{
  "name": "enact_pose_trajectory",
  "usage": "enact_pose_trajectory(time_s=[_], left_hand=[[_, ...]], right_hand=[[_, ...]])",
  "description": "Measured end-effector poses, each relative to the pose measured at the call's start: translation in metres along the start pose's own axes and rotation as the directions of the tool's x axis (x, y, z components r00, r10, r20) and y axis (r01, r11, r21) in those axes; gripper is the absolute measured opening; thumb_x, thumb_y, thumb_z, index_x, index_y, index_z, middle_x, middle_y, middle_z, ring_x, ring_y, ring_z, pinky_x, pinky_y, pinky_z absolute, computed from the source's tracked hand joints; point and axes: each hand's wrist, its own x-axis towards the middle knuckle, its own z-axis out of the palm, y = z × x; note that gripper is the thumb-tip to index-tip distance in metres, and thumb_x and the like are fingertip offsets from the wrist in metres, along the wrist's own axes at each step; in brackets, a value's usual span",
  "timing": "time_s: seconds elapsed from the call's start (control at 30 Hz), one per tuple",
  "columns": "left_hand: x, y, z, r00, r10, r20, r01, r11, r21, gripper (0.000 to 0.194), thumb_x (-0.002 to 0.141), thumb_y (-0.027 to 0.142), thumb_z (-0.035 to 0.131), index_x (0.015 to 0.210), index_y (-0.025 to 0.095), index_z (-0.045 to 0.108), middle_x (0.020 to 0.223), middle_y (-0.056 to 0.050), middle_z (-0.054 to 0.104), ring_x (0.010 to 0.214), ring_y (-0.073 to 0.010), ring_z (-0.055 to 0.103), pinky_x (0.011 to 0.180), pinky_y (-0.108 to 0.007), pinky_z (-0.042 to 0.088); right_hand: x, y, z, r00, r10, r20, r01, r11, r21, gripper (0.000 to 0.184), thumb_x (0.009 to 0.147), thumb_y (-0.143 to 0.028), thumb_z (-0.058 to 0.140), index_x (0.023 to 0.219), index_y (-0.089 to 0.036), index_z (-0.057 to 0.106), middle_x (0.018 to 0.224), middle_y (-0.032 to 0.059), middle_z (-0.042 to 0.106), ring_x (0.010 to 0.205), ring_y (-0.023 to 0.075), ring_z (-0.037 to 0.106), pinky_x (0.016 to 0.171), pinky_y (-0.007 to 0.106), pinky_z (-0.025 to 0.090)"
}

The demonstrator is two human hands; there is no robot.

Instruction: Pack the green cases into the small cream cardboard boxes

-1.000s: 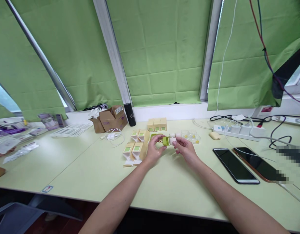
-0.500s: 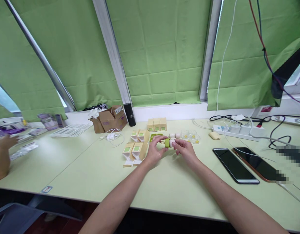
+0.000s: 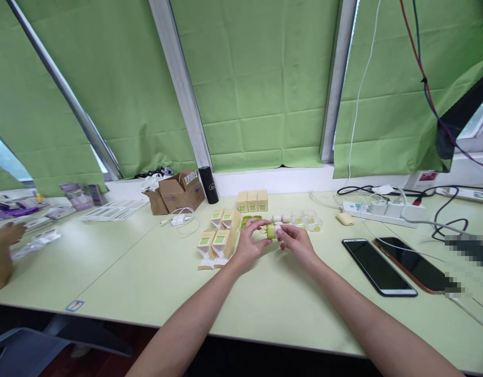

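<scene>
Above the table's middle, my left hand (image 3: 249, 243) pinches a small green ring-like cylinder (image 3: 270, 231) between thumb and fingers. My right hand (image 3: 299, 243) has its thumb and fingertips closed on a small whitish-pink cylinder (image 3: 278, 230), which meets the green one end to end. Whether one sits inside the other I cannot tell. Just behind my hands lie several green pieces (image 3: 246, 218), more whitish-pink cylinders (image 3: 280, 218) and clear round cups with yellow centres (image 3: 314, 227). Left of my left hand stand several open cream cartons (image 3: 221, 240) with green squares.
Closed cream boxes (image 3: 252, 201) stand at the back, near a cardboard box (image 3: 182, 192) and a black cylinder (image 3: 209, 185). At right lie two phones (image 3: 379, 266), an earbud case (image 3: 345, 219) and a power strip (image 3: 377, 211). A co-worker's hand (image 3: 3, 251) is at far left.
The green cylinder has shifted slightly right, and less of the whitish-pink cylinder shows beside it. My hands have barely moved. The co-worker's hand at far left has moved slightly.
</scene>
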Motion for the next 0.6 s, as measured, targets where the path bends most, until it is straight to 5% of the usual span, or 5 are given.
enact_pose_trajectory(time_s=[0.6], left_hand=[[-0.0015, 0.0025, 0.0037, 1.000, -0.021, -0.007, 0.021, 1.000, -0.008, 0.047, 0.074, 0.007, 0.083, 0.117, 0.024, 0.075, 0.120, -0.009, 0.064, 0.117, -0.0257, 0.060, 0.102, -0.042, 0.051]], right_hand=[[-0.0004, 0.0064, -0.0002, 0.999, -0.036, 0.007, 0.036, 0.999, 0.016, 0.063, 0.070, -0.063, 0.083, 0.114, -0.018, 0.078, 0.074, 0.0015, 0.067, 0.064, 0.0158, 0.058, 0.055, 0.030, 0.055]])
